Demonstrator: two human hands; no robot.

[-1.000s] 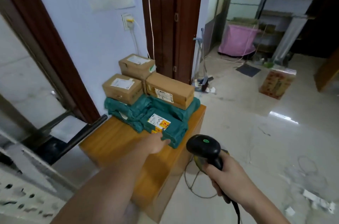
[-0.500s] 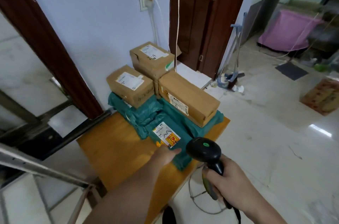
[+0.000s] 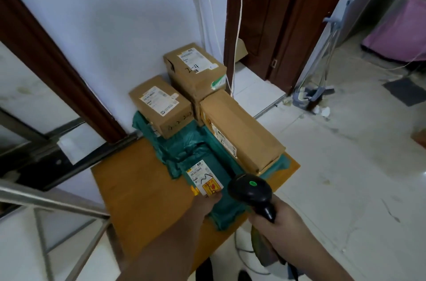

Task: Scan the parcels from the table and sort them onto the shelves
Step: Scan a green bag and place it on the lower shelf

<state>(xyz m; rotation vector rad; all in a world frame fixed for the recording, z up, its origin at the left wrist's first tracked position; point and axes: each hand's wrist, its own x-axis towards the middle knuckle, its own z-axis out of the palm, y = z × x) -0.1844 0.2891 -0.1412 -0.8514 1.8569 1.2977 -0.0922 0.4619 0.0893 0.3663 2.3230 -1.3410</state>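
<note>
Head camera now looks steeply down on the pile, where a second ago it took in the room at large, so the person has stepped in close. The left hand (image 3: 208, 205) has come forward onto the near end of the front teal plastic mailer bag (image 3: 221, 188); its fingertips (image 3: 215, 197) touch the bag just below the white and orange shipping label (image 3: 204, 177), but whether they press flat or pinch the film is hidden by the back of the hand, so I cannot tell. The right hand (image 3: 280, 223) stays wrapped round the grip of the black handheld barcode scanner (image 3: 250, 189), whose head, with a green light on top, now hangs just right of those fingertips and close over the bag, nearer than before. Beyond the fingertips, further teal bags carry three brown cardboard boxes: a small one (image 3: 161, 105) at far left, a tall one (image 3: 196, 68) against the wall, a long one (image 3: 239, 133) on the right, all on the orange wooden table (image 3: 138, 188). My reading is that scanning of this first bag is about to begin, with the left hand steadying the label; no parcel has yet gone to the shelves, which are out of view.
</note>
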